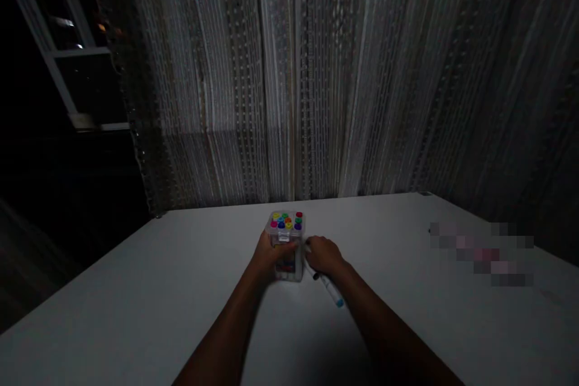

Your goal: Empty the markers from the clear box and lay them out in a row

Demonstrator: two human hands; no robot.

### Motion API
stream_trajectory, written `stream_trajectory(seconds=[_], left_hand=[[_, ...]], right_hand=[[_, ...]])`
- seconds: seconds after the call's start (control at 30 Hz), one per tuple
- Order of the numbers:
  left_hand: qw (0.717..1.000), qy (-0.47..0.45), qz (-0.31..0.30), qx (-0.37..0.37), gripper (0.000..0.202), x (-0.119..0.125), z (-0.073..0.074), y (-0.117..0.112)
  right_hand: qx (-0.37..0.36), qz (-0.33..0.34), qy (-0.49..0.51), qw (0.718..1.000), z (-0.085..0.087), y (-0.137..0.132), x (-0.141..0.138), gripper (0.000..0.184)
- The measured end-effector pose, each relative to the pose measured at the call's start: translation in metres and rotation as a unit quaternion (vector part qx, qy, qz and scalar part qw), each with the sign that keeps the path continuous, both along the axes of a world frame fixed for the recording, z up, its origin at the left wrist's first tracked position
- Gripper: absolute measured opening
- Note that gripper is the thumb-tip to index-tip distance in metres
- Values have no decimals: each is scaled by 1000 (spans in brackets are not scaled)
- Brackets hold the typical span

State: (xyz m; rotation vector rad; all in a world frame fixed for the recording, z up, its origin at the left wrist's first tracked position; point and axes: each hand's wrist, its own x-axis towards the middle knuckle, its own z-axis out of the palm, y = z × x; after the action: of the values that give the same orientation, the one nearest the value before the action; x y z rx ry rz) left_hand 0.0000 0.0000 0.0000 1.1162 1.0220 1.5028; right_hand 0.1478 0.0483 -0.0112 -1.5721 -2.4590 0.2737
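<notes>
A clear plastic marker case (pixel 289 274) stands upright on the white table, with several coloured marker caps (pixel 284 221) showing through its top. My left hand (pixel 270 252) is wrapped around the case's left side, its thumb lying across the front. Close by the case's right side, my right hand (pixel 323 253) has its fingers curled closed at a white marker (pixel 311 269) with a dark end. Part of that marker is hidden by the fingers. A second marker (pixel 332 291) with a blue end lies on the table beside my right wrist.
The white table (pixel 181 289) extends to both sides and back to a patterned curtain (pixel 280 72). At the right lies a pixelated pinkish patch (pixel 484 253) whose content I cannot make out. A dark window (pixel 85 81) is at the upper left. The light is dim.
</notes>
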Motion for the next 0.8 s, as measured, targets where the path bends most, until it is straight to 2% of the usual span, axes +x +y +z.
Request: stream_trajectory(seconds=[0.13,0.2,0.27,0.33,0.37,0.4,0.47,0.53,0.57,0.63,0.7,0.8], left_hand=[[999,9,-37,-19,58,-3,-1,-1],[998,9,-59,-23,56,-4,-1,-2],[997,7,-80,-22,56,-6,-2,-3],[995,1,-95,-21,58,-8,-4,-3],[995,-4,-101,-20,60,-9,-5,-2],[994,-10,-108,-19,63,-11,-6,-2],[992,-21,-120,-14,68,-12,-8,-2],[991,-30,-129,-8,71,-13,-8,-2],[991,-32,-132,-5,71,-14,-8,-2],[990,-33,-134,-1,72,-14,-6,-3],[991,-29,-133,6,73,-14,-5,-4],[991,-28,-129,20,77,-14,-4,-3]], right_hand=[[-1,-21,-37,999,3,-4,2,27],[5,-33,-40,999,10,-5,4,24],[32,-41,-27,998,27,-5,12,19],[98,-39,40,994,57,-7,24,15],[143,-32,105,984,76,-10,30,14],[192,-23,193,962,95,-13,36,14],[265,13,359,895,133,-20,42,18],[270,70,456,845,159,-27,38,21],[255,93,476,836,166,-28,33,22],[210,120,469,850,165,-28,18,21],[152,133,408,890,151,-24,2,17],[89,142,240,956,128,-17,-17,22]])
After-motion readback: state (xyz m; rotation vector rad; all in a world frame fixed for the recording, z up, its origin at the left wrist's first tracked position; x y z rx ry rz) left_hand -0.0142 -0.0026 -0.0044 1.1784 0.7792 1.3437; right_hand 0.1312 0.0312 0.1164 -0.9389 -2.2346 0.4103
